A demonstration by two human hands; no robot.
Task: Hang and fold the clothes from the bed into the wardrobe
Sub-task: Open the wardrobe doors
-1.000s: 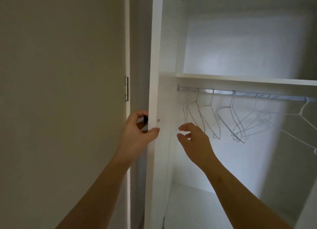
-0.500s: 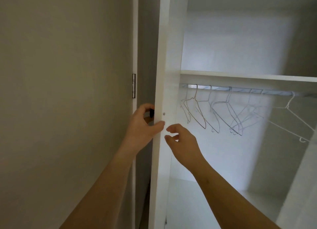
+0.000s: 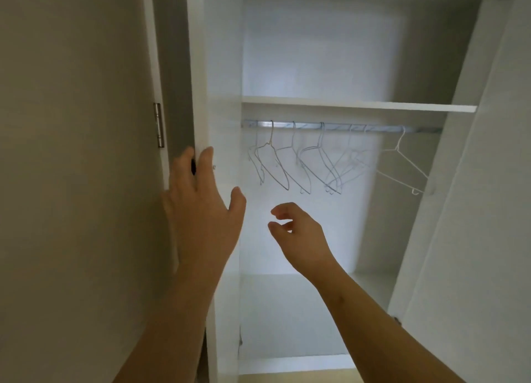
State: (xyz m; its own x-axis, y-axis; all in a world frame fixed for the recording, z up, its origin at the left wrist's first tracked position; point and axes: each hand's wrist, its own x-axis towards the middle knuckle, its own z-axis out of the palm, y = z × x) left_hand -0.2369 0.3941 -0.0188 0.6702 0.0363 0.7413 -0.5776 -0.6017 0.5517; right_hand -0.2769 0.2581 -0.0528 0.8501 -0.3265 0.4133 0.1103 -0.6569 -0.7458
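Observation:
The white wardrobe stands open in front of me, its left door (image 3: 221,66) swung out edge-on. My left hand (image 3: 201,207) lies with straight fingers against that door's edge, beside a small dark knob (image 3: 193,166). My right hand (image 3: 298,233) hovers inside the opening with loosely curled fingers, holding nothing. A metal rail (image 3: 339,126) under the shelf (image 3: 359,105) carries several bare wire hangers (image 3: 293,161). One white hanger (image 3: 402,164) hangs apart at the right. No clothes or bed are in view.
A beige wall (image 3: 71,152) fills the left side, with a door hinge (image 3: 158,125) on its frame. The wardrobe's right door (image 3: 488,210) stands open at the right. The wardrobe floor (image 3: 293,319) lies below the hangers.
My left hand has let go of the knob and its fingers have straightened along the door edge. My right hand has drawn away from the door, down and to the right. The view has shifted right.

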